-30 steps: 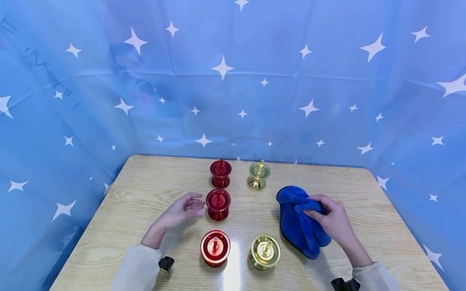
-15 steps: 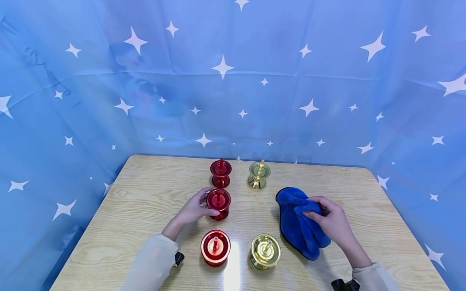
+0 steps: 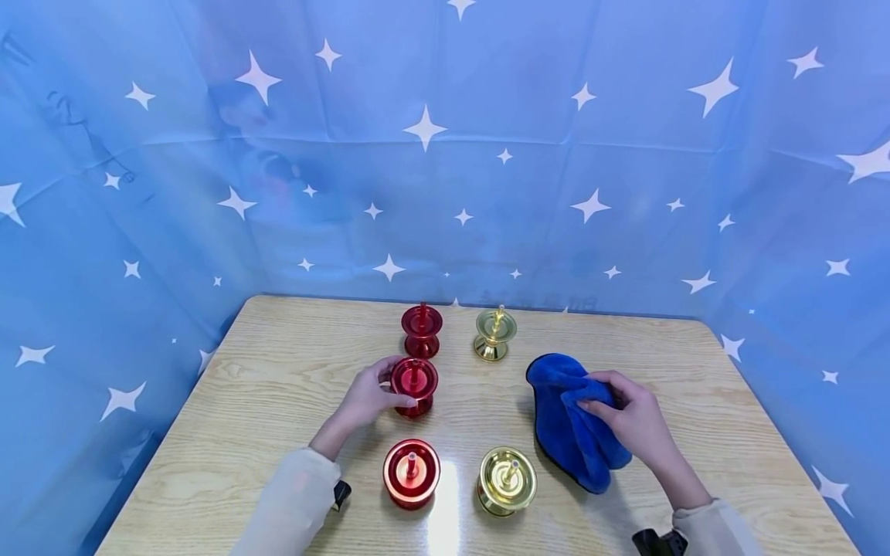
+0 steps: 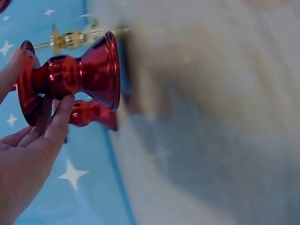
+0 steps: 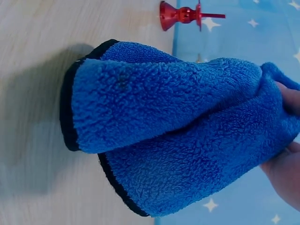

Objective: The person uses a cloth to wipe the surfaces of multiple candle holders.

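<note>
My left hand (image 3: 368, 398) grips a shiny red candle holder (image 3: 415, 378) with a center spike, thumb and fingers on either side of it. In the left wrist view this red candle holder (image 4: 70, 77) is upright, its base seemingly just off the table. To the right, my right hand (image 3: 636, 421) pinches a plush blue cloth (image 3: 573, 432) by its bunched upper part. The black-edged cloth (image 5: 154, 103) hangs in folds in the right wrist view; some fingertips are hidden behind it.
Another red candle holder (image 3: 421, 330) stands behind the gripped one, and a third (image 3: 411, 486) in front. Gold candle holders stand at the back (image 3: 492, 340) and front (image 3: 506, 486) of the wooden table (image 3: 278, 363). A blue star-patterned curtain (image 3: 445, 154) rises behind.
My left hand has moved right to the middle red candle holder and taken hold of it. The holder has since shifted slightly left and up. My right hand has barely moved.
</note>
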The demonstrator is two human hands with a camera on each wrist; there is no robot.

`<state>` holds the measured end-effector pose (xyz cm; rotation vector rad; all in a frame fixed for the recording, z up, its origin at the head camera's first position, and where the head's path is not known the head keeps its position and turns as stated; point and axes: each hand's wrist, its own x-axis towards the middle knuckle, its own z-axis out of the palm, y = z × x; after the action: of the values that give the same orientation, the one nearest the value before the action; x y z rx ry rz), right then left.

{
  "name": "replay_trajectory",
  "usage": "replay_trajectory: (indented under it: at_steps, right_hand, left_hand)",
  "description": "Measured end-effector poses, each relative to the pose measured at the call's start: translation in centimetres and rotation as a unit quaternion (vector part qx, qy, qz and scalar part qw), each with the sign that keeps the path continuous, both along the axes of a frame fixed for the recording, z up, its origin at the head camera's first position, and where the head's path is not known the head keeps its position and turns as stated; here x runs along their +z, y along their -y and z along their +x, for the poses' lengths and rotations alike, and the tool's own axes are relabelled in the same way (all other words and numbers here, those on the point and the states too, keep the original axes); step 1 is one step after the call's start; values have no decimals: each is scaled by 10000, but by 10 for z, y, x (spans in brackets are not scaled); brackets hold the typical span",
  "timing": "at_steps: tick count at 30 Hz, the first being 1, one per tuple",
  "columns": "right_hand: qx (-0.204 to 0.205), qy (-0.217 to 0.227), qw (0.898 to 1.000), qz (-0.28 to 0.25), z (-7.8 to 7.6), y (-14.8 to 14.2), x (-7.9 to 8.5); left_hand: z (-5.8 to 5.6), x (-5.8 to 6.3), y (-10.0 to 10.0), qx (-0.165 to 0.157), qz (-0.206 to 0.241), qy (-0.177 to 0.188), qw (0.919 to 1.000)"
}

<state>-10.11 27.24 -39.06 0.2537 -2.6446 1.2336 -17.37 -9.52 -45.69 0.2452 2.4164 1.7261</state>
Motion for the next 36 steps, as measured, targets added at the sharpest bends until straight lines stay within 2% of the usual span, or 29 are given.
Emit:
replay_trajectory:
  at_steps: [4,10,13,16,20,22,24,27,30,33,36]
  right_hand:
    - [47,-166,9998,-13,-2,4,11]
    - [249,-555,9979,-236,-6,23,39]
    - [466,-791,9950,-392,-8,37,55]
    - [805,-1111,9886,-616,-7,54,71]
    - [1380,-1528,9746,-885,-2,75,85]
    - [1622,-1647,9684,-935,1,83,87]
    - [1755,-1678,9665,-834,4,89,87]
    - [1767,-1629,9695,-484,6,94,82]
    - [1590,-1528,9754,-23,8,96,75]
    - [1421,-1243,9819,156,9,98,68]
    - [1324,-891,9871,108,10,99,64]
  left_hand:
    - [2,20,0,-82,123,-155,9998]
    - [11,60,-7,-546,322,-565,9964]
    - [19,79,-15,-756,265,-829,9933]
    - [29,97,-25,-987,228,-979,9900]
    - [41,114,-35,-1417,187,-1261,9817]
    - [45,120,-38,-1615,142,-1419,9765]
    - [49,124,-40,-1706,32,-1490,9740]
    - [53,128,-42,-1705,-109,-1461,9744]
    - [55,129,-43,-1601,-234,-1435,9763]
    - [56,128,-46,-1544,-299,-1431,9771]
    - [58,126,-49,-1529,-254,-1323,9790]
